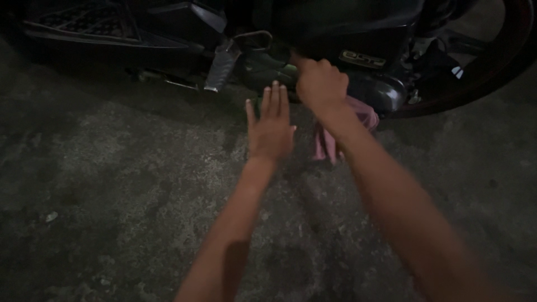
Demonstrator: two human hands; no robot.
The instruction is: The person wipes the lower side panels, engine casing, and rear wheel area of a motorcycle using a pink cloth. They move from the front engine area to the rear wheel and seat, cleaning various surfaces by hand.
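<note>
Hands are seen stretched toward the dark underside of a motorcycle (358,33) parked on the concrete floor (112,196). The left hand (271,126) is held flat, fingers extended and pressed together, hovering just short of the engine casing (380,89). The right hand (320,83) is curled into a closed grip against the machine's underside — what it grips cannot be made out. A pink rag (335,134) hangs just beneath the right wrist, beside the left hand — whether it is held cannot be told.

a crumpled pink rag (327,140) hangs below the dark, dim motorcycle engine case (380,89).
</note>
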